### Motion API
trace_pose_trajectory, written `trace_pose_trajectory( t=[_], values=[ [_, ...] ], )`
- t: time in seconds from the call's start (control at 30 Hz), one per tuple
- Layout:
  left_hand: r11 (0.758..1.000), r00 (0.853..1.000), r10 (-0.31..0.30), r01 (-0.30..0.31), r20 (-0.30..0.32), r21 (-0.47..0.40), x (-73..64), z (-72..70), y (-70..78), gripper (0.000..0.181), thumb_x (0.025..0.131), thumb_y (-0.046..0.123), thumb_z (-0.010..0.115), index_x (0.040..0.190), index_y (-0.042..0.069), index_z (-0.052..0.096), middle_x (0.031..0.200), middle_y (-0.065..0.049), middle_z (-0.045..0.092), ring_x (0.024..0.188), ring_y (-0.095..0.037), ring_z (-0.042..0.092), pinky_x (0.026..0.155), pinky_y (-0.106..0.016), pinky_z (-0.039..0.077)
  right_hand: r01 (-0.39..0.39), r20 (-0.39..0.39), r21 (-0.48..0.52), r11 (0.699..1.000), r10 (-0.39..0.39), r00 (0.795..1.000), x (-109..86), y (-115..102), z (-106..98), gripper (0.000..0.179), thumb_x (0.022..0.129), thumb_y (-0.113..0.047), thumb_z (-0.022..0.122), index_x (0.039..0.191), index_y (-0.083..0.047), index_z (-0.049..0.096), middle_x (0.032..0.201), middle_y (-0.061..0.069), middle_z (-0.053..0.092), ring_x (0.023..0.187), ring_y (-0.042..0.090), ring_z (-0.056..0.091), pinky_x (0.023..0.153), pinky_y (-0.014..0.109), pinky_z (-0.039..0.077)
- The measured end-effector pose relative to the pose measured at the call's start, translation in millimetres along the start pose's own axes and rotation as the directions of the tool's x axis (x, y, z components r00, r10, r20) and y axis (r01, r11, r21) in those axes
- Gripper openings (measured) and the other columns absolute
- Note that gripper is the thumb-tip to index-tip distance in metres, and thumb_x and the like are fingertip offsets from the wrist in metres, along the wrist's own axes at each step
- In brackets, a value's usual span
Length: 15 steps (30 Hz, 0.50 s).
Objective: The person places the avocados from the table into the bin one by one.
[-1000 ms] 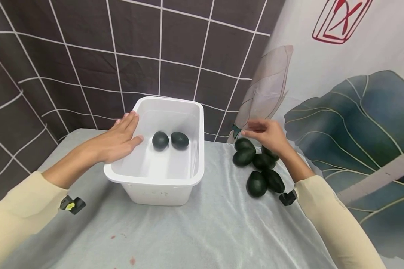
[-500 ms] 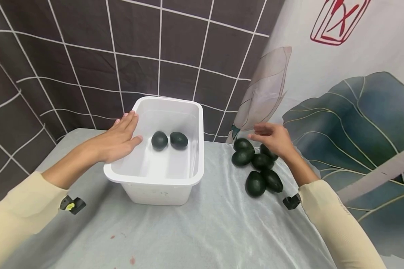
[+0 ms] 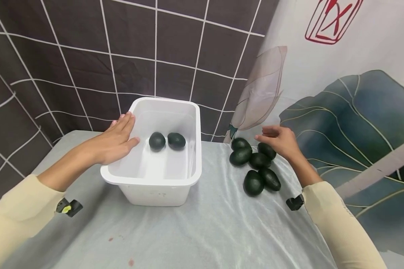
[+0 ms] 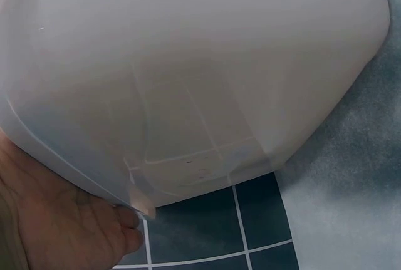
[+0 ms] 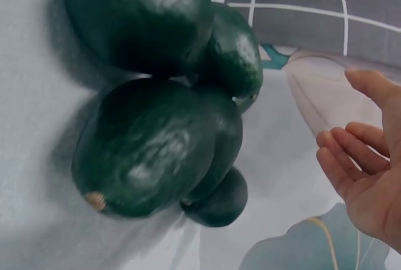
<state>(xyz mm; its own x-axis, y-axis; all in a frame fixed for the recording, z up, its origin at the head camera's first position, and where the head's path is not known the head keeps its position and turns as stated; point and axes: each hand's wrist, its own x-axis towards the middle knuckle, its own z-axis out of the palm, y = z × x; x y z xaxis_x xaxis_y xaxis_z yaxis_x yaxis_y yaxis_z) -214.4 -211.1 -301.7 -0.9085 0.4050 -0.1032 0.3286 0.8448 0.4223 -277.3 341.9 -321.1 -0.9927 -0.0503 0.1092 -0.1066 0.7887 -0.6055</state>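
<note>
A white plastic tub (image 3: 151,182) stands on the cloth, with two dark green avocados (image 3: 157,141) lying side by side inside. My left hand (image 3: 116,144) rests flat on its left rim, fingers straight; the left wrist view has the palm against the tub's outer wall (image 4: 188,94). To the right, several more avocados (image 3: 253,183) lie in a loose cluster. Above the back of that cluster hovers my right hand (image 3: 279,141), fingers loosely bent and holding nothing. In the right wrist view a gap separates its fingers (image 5: 338,157) from the nearby avocados (image 5: 150,151).
A pale grey cloth (image 3: 188,235) covers the table. Behind the tub hangs a dark curtain (image 3: 134,41) with a white grid. A white curtain with a large leaf print (image 3: 350,123) hangs close along the right side, beside my right arm.
My right hand has drifted right, away from the rear avocados, still with nothing in it. The left hand stays on the tub rim. The head view has shifted slightly.
</note>
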Motion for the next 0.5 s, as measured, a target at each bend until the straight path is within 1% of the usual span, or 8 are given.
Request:
trace_pose_trajectory(
  t=[0.2, 0.3, 0.5],
  values=[
    [1.0, 1.0, 0.002, -0.002, -0.001, 0.001, -0.3, -0.3, 0.4, 0.084, 0.121, 0.035, 0.037, 0.173, -0.014, -0.006, 0.185, -0.03, -0.02, 0.174, -0.052, -0.017, 0.142, -0.07, -0.006, -0.032, -0.03, -0.005, 0.999, 0.032, 0.999, -2.3, 16, -3, 0.074, 0.102, -0.053, 0.081, 0.153, -0.001, 0.067, 0.152, 0.026, 0.072, 0.14, 0.044, 0.07, 0.117, 0.061, 0.056],
    [1.0, 1.0, 0.002, -0.002, -0.001, 0.001, -0.5, -0.1, 0.7, 0.084, 0.12, 0.035, 0.037, 0.173, -0.014, -0.006, 0.185, -0.03, -0.02, 0.174, -0.053, -0.017, 0.142, -0.07, -0.006, -0.06, -0.033, -0.003, 0.998, 0.06, 0.998, -3.0, 25, -3, 0.074, 0.103, -0.051, 0.081, 0.154, 0.0, 0.066, 0.152, 0.028, 0.071, 0.141, 0.046, 0.069, 0.118, 0.062, 0.055],
    [1.0, 1.0, -0.003, 0.003, 0.001, 0.005, 0.2, -0.3, 0.6, 0.084, 0.12, 0.035, 0.037, 0.173, -0.014, -0.006, 0.185, -0.03, -0.02, 0.174, -0.052, -0.018, 0.142, -0.07, -0.007, -0.109, -0.034, -0.039, 0.993, 0.108, 0.994, -3.2, 40, -4, 0.076, 0.104, -0.052, 0.079, 0.154, 0.003, 0.065, 0.152, 0.032, 0.069, 0.143, 0.049, 0.065, 0.119, 0.065, 0.054]
  ],
)
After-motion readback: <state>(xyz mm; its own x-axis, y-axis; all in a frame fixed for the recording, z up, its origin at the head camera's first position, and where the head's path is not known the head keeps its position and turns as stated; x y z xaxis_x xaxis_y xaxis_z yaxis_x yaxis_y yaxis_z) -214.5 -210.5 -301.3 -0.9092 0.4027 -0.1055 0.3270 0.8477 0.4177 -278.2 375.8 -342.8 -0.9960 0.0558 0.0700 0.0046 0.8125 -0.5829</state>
